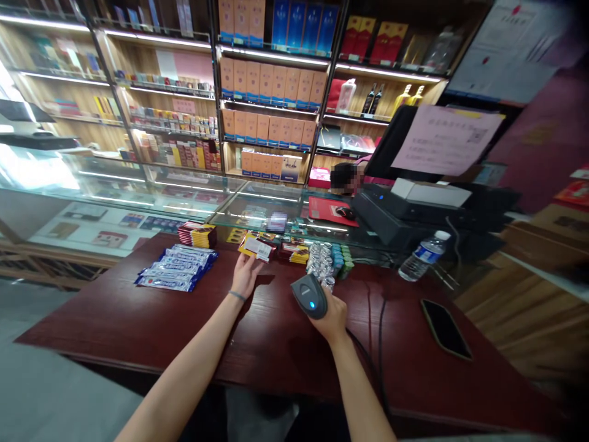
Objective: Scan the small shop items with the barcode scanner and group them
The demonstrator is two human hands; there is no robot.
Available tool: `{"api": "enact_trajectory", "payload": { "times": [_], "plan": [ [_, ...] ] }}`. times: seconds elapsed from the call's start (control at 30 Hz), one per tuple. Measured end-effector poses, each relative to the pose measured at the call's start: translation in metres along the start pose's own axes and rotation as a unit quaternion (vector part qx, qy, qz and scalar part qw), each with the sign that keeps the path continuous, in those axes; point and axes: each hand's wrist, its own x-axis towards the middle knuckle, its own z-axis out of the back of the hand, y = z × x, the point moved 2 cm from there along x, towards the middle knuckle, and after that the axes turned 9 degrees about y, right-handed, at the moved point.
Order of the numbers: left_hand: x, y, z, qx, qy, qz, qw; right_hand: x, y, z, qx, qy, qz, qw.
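Note:
Above the dark red tabletop (271, 344), my left hand (245, 276) grips a small red and yellow packet (256, 247), its white barcode label facing me. My right hand (335, 316) is wrapped round a dark grey barcode scanner (309, 294) with a lit blue light, its head tilted toward the left. Left of my left hand lie several blue and silver wrapped packs (177, 267), with a stack of red and yellow packets (197, 234) behind them. Beyond the scanner are more such packets (294, 252), silver-wrapped rolls (321, 261) and green and blue rolls (343, 261).
A water bottle (424, 255) stands at the right, near a phone (446, 328). The scanner's black cable (381, 319) trails over the table. Behind are a glass display counter (184, 190), a printer-like black machine (391, 215), a monitor with a paper sheet (446, 138), and stocked shelves. A person's head shows behind the counter.

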Motion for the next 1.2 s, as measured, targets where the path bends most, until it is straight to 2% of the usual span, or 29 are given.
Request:
{"api": "enact_trajectory", "payload": {
  "times": [0.17, 0.27, 0.37, 0.5, 0.63, 0.7, 0.77, 0.9, 1.1, 1.2],
  "plan": [
    [0.001, -0.004, -0.019, 0.161, -0.002, -0.045, 0.986, 0.000, -0.007, 0.007, 0.005, -0.048, -0.010, 0.999],
    [0.006, -0.003, -0.029, 0.279, -0.011, -0.080, 0.957, 0.000, -0.009, 0.011, 0.021, -0.059, -0.032, 0.998],
    [0.016, 0.001, -0.040, 0.343, 0.021, -0.105, 0.933, 0.000, -0.011, 0.015, 0.039, -0.074, -0.052, 0.995],
    [0.033, 0.014, -0.053, 0.288, 0.092, -0.058, 0.951, 0.000, -0.014, 0.019, 0.043, -0.114, -0.072, 0.990],
    [0.044, 0.031, -0.065, 0.298, 0.148, 0.005, 0.943, 0.001, -0.015, 0.022, 0.060, -0.147, -0.087, 0.983],
    [0.048, 0.041, -0.068, 0.294, 0.159, 0.021, 0.942, 0.002, -0.015, 0.022, 0.068, -0.149, -0.095, 0.982],
    [0.050, 0.049, -0.068, 0.294, 0.166, 0.013, 0.941, 0.002, -0.015, 0.023, 0.074, -0.148, -0.096, 0.982],
    [0.053, 0.062, -0.068, 0.338, 0.203, -0.023, 0.919, 0.003, -0.014, 0.024, 0.080, -0.154, -0.092, 0.981],
    [0.057, 0.075, -0.073, 0.266, 0.185, 0.065, 0.944, 0.002, -0.014, 0.023, 0.060, -0.148, -0.079, 0.984],
    [0.058, 0.076, -0.075, 0.243, 0.175, 0.076, 0.951, 0.001, -0.017, 0.020, 0.050, -0.139, -0.084, 0.985]
  ]
}}
